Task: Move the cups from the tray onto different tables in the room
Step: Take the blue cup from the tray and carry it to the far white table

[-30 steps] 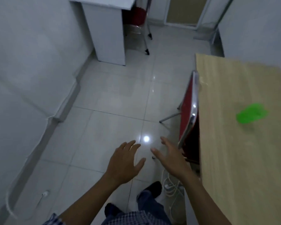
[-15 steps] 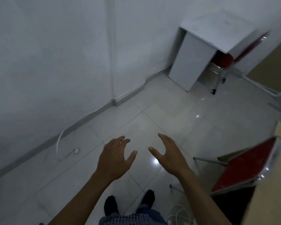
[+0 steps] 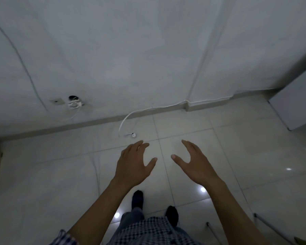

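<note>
Left hand (image 3: 133, 164) and right hand (image 3: 195, 163) spread, empty, fingers pointing forward.

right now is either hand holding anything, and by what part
Nothing is held: the left hand and the right hand are both open and empty above the floor.

pretty dim, bluish cast, small lamp glints on the glossy floor (image 3: 237, 156), soft blur overall, wall lines bowed above it
</note>
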The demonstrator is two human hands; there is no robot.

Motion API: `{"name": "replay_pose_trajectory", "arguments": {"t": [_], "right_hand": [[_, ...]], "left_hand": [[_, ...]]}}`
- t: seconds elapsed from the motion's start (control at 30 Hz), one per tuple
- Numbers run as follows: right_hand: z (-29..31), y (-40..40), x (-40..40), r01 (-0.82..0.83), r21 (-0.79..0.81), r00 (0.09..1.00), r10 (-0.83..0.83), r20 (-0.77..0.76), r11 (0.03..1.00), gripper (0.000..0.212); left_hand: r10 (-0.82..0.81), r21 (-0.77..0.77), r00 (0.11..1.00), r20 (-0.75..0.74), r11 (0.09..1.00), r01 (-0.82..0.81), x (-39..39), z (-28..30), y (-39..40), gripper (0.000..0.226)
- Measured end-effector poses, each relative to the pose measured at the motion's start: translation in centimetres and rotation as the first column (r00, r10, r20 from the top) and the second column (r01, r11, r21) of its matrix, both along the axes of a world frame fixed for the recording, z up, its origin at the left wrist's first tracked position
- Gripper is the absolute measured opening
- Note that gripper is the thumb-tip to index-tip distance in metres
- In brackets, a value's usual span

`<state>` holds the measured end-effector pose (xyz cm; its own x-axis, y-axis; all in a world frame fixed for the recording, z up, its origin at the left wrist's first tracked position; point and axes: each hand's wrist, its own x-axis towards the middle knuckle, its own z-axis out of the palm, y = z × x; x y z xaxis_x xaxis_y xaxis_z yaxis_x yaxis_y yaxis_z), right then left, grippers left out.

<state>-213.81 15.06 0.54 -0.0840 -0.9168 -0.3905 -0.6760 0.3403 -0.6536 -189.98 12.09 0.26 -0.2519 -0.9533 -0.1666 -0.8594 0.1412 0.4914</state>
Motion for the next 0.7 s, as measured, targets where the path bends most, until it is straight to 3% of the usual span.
{"name": "replay_pose_trajectory", "arguments": {"t": [0.33, 0.7], "right_hand": [[-1.2, -1.1, 2.4, -0.215, 0.002, 0.972, 0.214, 0.096, 0.977, 0.082], [-1.0, -3.3, 17.0, -0.586, 0.0, 0.81, 0.586, 0.026, 0.81, 0.079]], "left_hand": [[0.28, -0.016, 0.96, 0.028, 0.96, -0.28, 2.4, 0.8, 5.6, 0.068], [0.592, 0.016, 0.806, 0.011, 0.806, -0.592, 13.7, -0.2, 10.5, 0.067]]}}
